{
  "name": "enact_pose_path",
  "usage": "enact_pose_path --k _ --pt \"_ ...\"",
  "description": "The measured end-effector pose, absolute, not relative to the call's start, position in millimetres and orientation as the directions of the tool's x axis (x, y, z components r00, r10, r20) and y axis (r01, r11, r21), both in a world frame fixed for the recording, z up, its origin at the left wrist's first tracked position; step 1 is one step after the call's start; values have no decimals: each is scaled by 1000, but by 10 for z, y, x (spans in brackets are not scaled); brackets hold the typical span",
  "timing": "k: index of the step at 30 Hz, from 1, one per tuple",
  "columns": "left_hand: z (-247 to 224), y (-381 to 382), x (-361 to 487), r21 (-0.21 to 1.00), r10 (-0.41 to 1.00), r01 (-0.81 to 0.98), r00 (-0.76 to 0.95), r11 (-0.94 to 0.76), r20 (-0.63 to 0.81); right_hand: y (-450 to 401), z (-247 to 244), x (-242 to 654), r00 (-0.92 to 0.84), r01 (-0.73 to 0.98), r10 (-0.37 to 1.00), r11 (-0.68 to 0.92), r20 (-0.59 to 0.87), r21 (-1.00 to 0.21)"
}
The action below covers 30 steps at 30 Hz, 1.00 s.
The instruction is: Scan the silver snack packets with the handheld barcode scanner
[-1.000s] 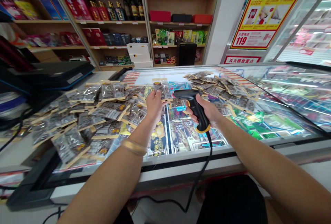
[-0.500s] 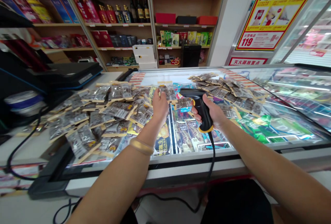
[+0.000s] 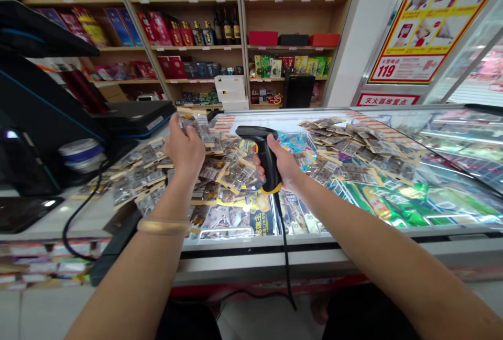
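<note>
My right hand is wrapped round the grip of a black and yellow barcode scanner, whose head points left and whose cord hangs over the freezer's front edge. My left hand is closed on a clear snack packet with a tan edge, held up above the left pile. Dark pieces show through the plastic. Many similar packets lie heaped beneath and between my hands. A second heap of packets lies to the right of the scanner.
Both heaps rest on the glass top of a chest freezer, with green bags visible through it. At left stand a black checkout machine and a tape roll. Shelves line the back.
My left hand has moved left and now holds up a packet. My right hand has brought the scanner left toward it. The view has shifted left.
</note>
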<state>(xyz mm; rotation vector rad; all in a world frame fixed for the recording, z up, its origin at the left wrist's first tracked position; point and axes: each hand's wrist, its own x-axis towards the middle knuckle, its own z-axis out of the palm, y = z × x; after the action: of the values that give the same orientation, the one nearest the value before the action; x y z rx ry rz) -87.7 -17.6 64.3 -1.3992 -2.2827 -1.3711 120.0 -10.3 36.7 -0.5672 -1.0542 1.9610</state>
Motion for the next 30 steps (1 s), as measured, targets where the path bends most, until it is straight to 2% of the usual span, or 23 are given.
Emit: enact_pose_path --k 3,6,10,16,21,27,30 --pt "592 -264 -955 513 626 783 -604 351 493 -141 316 997 -605 -448 796 -348 -8 -824" --pt "485 -289 -943 379 721 864 -490 330 489 -175 216 966 -621 -425 783 -382 -43 -821" --pt "398 -234 -956 291 770 910 -407 295 491 -190 154 1056 -602 -419 796 -390 -71 -820" --pt "383 -155 -991 268 807 919 -384 289 448 -167 161 1101 -582 -433 810 -384 -72 -815" --pt "396 -213 -926 265 754 925 -376 272 538 -154 136 1127 -577 -441 813 -386 -73 -810" --pt "407 -263 -853 258 770 935 -347 242 536 -153 181 1151 -581 -467 811 -400 -67 -788" --pt "444 -286 -788 263 739 946 -314 189 596 -122 235 1220 -574 -488 817 -394 -54 -779"
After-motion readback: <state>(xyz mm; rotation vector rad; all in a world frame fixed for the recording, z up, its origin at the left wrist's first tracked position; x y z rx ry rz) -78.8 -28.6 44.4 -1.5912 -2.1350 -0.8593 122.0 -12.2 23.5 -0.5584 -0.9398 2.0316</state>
